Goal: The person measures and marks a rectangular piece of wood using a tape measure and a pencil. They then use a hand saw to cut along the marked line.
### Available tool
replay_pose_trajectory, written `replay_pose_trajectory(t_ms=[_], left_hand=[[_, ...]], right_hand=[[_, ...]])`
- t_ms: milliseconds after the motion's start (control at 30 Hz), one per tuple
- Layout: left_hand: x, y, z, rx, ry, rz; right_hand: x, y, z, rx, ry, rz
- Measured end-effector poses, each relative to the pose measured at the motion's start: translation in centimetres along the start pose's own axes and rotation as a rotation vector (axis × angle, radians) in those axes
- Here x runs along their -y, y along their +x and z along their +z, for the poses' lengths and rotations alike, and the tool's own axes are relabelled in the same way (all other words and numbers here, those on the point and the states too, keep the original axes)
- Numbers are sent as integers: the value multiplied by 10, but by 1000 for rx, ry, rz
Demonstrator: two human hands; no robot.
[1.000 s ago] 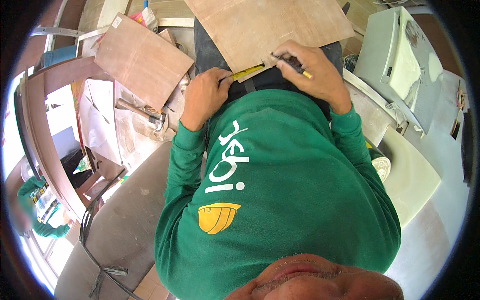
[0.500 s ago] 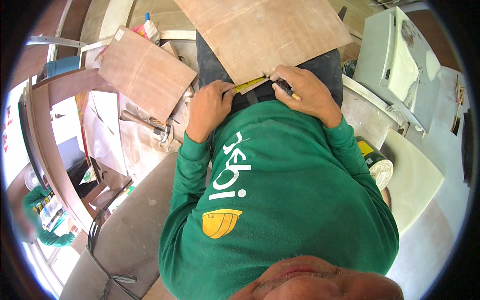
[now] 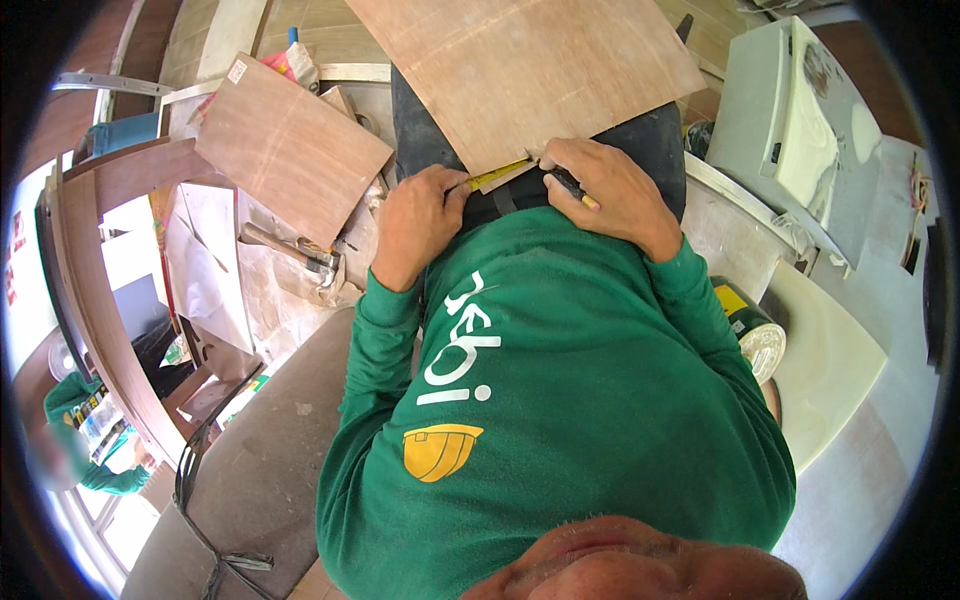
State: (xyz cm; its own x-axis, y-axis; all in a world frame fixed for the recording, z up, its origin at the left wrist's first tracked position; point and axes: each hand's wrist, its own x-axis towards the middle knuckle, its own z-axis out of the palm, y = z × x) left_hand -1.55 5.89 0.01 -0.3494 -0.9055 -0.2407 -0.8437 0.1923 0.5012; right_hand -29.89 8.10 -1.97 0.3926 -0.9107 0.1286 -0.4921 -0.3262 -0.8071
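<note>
My left hand is closed on the yellow tape measure, which lies along the near edge of a plywood sheet resting over my dark-trousered lap. My right hand grips a dark pencil-like tool with a yellowish end, its fingers at that same edge near the end of the visible tape. Where the tool's tip meets the board is too small to make out.
A second plywood panel lies at left above a hammer. Also around are a padded seat, wooden frame, dented appliance, cylindrical container and, at far left, a person in green.
Both hands and the plywood appear lower in the picture than a second ago. My right hand has come down closer to the board's edge, still gripping the tool.
</note>
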Motion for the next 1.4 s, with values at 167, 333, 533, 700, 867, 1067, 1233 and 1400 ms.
replay_pose_trajectory(t_ms=[167, 333, 533, 700, 867, 1067, 1233, 1400], left_hand=[[-2, 1, -1, 3, 3, 4], [-3, 1, -1, 6, 7, -5], [-1, 3, 2, -13, 16, 22], [-3, 0, 0, 7, 21, -30], [6, 2, -10, 33, -129, -3], [40, -26, -26, 50, -705, -301], [83, -62, -15, -213, -878, -458], [106, -82, 3, -271, -1171, -565]], right_hand=[[3, 4, -2, 1, 12, 12], [0, 5, -1, 2, 34, 30], [2, 6, -5, 17, 41, 68], [7, 7, -16, 37, 132, 76], [-5, 33, -41, -314, 137, -19], [-59, 78, -19, -351, 123, -40], [-66, 82, -1, -376, 87, -64], [-55, 86, -7, -326, 102, 16]])
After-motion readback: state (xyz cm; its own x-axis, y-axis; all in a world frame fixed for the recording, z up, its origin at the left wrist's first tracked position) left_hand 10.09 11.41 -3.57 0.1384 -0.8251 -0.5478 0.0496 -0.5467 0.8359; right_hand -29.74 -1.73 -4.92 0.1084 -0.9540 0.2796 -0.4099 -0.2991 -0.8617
